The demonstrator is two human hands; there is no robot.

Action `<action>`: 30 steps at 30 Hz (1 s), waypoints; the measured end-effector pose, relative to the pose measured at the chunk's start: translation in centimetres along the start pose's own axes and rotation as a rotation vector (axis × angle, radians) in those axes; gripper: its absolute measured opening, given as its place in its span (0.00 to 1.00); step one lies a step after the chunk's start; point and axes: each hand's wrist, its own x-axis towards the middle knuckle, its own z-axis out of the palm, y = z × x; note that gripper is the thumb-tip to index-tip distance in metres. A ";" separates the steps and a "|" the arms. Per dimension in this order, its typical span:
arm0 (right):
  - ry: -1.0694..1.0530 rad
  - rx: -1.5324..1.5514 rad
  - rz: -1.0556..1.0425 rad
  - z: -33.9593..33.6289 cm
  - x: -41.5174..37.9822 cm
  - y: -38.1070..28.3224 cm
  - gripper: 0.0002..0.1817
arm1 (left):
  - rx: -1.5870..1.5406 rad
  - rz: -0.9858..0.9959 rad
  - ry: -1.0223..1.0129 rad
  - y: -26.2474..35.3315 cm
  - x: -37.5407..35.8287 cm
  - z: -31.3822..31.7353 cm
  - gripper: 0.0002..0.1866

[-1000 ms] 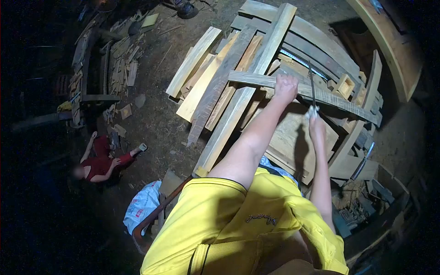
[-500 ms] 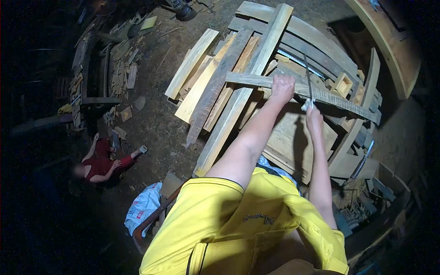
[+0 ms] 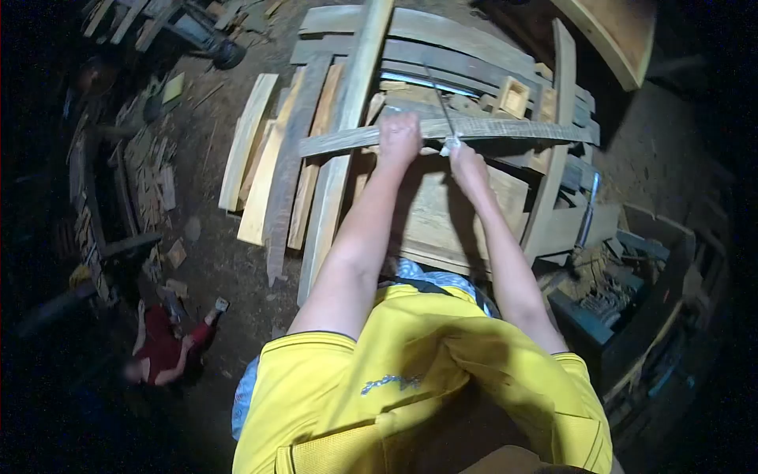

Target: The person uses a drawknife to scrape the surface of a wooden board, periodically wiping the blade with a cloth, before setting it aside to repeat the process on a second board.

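My left hand (image 3: pixel 400 136) is closed over a narrow rough-sawn board (image 3: pixel 513 129). That board lies crosswise over a long thick plank (image 3: pixel 359 87) on the left and an upright slat (image 3: pixel 553 150) on the right. Just right of it, my right hand (image 3: pixel 468 164) is wrapped around the pale, cloth-like grip of a long thin dark blade (image 3: pixel 439 99), its exact kind unclear. The blade points away from me and crosses the board. Under my hands sits a wide wooden panel (image 3: pixel 442 209).
Several loose boards (image 3: pixel 260 150) lie left of the thick plank. A small wooden box (image 3: pixel 513 96) sits beyond the board. To the right stands a bin of tools and scraps (image 3: pixel 600 292). A person in red (image 3: pixel 167 344) sits on the floor at lower left.
My view has turned, so the bench and boards appear further left and more level. My right hand with the blade is now closer to my left hand along the board.
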 end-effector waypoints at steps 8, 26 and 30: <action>-0.067 0.108 0.038 -2.7 -15.1 6.8 0.18 | 0.039 -0.004 -0.007 0.1 0.1 -0.5 0.06; 0.067 0.065 -0.033 -2.3 -9.8 1.9 0.16 | 0.028 0.017 -0.036 0.1 0.1 -0.8 0.09; 0.020 0.090 -0.039 -1.8 -9.5 1.7 0.16 | 0.043 0.056 0.044 0.0 -0.1 -0.2 0.08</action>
